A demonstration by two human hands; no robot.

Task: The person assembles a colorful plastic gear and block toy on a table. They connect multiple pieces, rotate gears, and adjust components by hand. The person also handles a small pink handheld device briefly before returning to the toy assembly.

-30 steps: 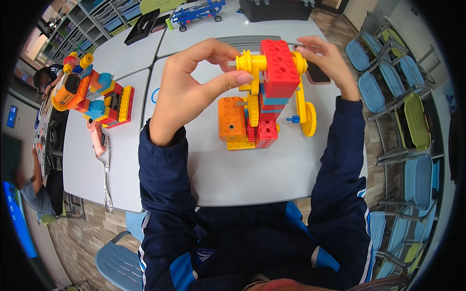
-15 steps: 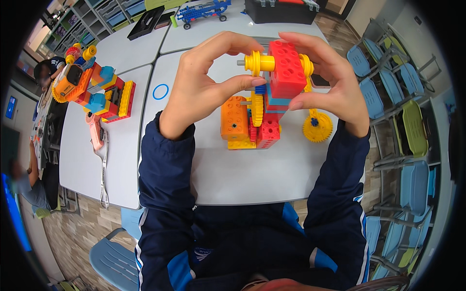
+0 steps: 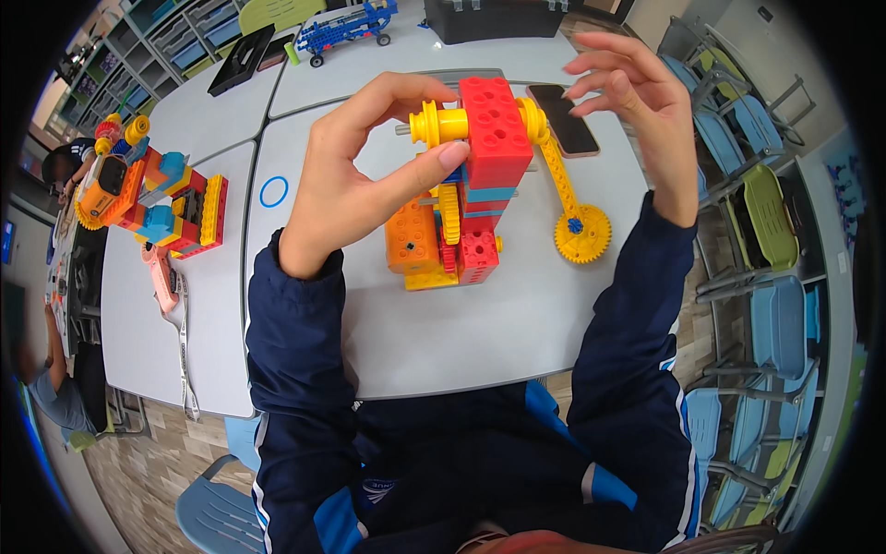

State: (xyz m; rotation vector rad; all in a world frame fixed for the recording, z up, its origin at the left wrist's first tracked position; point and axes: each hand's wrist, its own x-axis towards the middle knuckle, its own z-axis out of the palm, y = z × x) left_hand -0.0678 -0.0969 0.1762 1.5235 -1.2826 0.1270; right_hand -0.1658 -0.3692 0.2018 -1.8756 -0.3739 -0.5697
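Note:
A tower model of building blocks stands on the table, with a red brick stack on top. My left hand grips its upper left side, thumb against the red bricks and fingers behind a yellow pulley on a grey axle. Below the thumb are a yellow gear and an orange block. From the tower's right side a yellow beam slants down to a large yellow gear wheel. My right hand is apart from the model, raised at its right, fingers spread and holding nothing.
A dark phone lies beyond the beam. A second block model and a pink strap holder are on the left table. Farther back are a blue wheeled model and a black toolbox. Stacked chairs stand at right.
My right hand has let go of the model's right side and moved up and right, uncovering the yellow beam and phone. My left hand keeps its grip; the view has shifted slightly.

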